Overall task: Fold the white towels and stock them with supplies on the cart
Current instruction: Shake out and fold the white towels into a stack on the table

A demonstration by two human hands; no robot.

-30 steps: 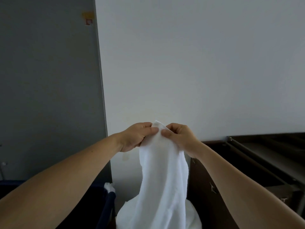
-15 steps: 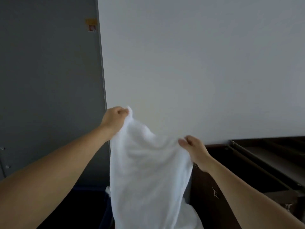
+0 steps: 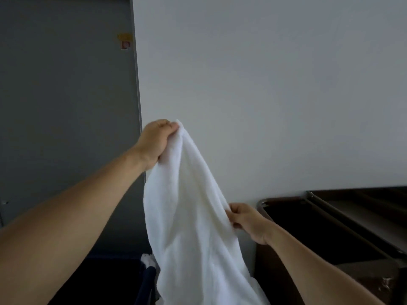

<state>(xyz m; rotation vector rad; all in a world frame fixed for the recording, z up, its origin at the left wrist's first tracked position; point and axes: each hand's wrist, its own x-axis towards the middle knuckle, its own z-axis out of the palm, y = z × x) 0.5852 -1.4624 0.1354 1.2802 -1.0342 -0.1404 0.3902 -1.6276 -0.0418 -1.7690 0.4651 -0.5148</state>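
Observation:
A white towel [image 3: 193,216] hangs in front of me against the pale wall. My left hand [image 3: 155,143] grips its top corner, raised high near the wall's edge. My right hand [image 3: 247,221] pinches the towel's right edge much lower, beside the cart. The cloth drapes down between both hands and runs out of view at the bottom. The dark brown cart [image 3: 330,234] stands at the lower right, its top tray and metal rail showing.
A dark blue bin [image 3: 149,280] with a bit of white cloth at its rim sits at the lower left. A grey door [image 3: 66,106] fills the left side, and a pale wall [image 3: 264,84] stands straight ahead.
Both hands started together at the towel's top corner. They have drawn apart: my left hand stayed high, and my right hand slid down the edge toward the cart.

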